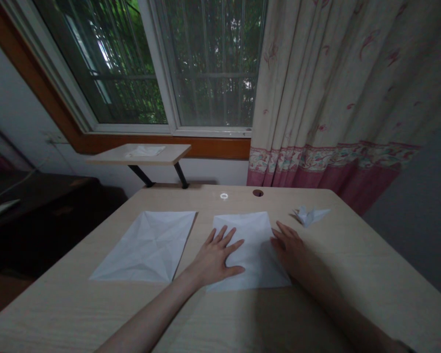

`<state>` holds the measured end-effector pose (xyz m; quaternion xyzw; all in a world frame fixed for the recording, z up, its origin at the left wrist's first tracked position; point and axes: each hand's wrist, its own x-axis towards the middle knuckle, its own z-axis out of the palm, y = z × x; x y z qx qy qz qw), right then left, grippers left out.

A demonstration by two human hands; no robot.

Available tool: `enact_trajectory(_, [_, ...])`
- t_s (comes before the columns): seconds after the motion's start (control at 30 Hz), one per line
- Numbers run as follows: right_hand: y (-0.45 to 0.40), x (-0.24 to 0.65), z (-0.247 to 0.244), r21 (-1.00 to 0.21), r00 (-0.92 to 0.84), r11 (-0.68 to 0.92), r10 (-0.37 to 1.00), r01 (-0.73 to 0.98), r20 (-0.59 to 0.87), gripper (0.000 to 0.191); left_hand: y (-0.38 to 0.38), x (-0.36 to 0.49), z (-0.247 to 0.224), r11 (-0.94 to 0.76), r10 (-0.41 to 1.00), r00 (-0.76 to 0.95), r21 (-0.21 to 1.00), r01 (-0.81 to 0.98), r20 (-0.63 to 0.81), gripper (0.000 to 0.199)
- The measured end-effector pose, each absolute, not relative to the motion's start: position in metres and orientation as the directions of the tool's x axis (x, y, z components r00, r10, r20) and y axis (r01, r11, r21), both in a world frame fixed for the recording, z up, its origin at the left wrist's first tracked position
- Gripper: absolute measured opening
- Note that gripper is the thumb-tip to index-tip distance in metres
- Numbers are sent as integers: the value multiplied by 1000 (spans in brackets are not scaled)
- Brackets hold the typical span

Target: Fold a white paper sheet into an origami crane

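Note:
A white sheet of paper (253, 272) lies flat on the wooden table, in front of me. My left hand (218, 257) rests on its left half with the fingers spread. At the sheet's right edge is my right hand (288, 245), palm down, its fingers stretched out and partly on the paper; whether it presses down I cannot tell. Left of these, a second white sheet (150, 250) with crossing crease lines lies apart from both hands. Beyond my right hand sits a small folded paper crane (310, 215).
The pale table (95, 318) has a round cable hole (257, 193) and a white ring-shaped spot (224, 196) near its back edge. A raised shelf (172, 156) at the back left bears crumpled white paper (146, 150). A curtain (297, 98) and window stand behind.

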<state>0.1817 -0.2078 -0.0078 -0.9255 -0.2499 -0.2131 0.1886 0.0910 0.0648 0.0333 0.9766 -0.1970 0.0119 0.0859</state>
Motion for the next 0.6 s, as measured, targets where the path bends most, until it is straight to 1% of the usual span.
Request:
enact_trajectory(0.1, [-207, 180, -2, -279, 788, -778, 402, 562, 467, 34, 65, 90, 34, -905, -388, 920, 165, -393, 59, 78])
enact_trajectory(0.2, [-208, 178, 0, -326, 808, -770, 389, 549, 442, 32, 65, 90, 36, -902, -397, 917, 168, -399, 45, 84])
enact_trajectory(0.3, [-210, 178, 1, -415, 842, -747, 364, 519, 397, 34, 64, 89, 38, -900, -403, 915, 169, -403, 38, 88])
enact_trajectory(0.43, [-213, 182, 6, -517, 859, -689, 365, 509, 359, 37, 64, 89, 38, -899, -404, 914, 167, -406, 47, 89])
enact_trajectory(0.5, [-213, 182, 12, -616, 870, -615, 368, 492, 328, 39, 63, 89, 38, -897, -408, 911, 164, -411, 52, 90])
enact_trajectory(0.57, [-212, 180, 19, -745, 887, -504, 379, 437, 264, 41, 62, 89, 38, -894, -415, 908, 159, -419, 58, 91])
enact_trajectory(0.6, [-212, 179, 22, -787, 894, -461, 376, 410, 245, 43, 61, 89, 38, -894, -416, 908, 156, -420, 56, 92])
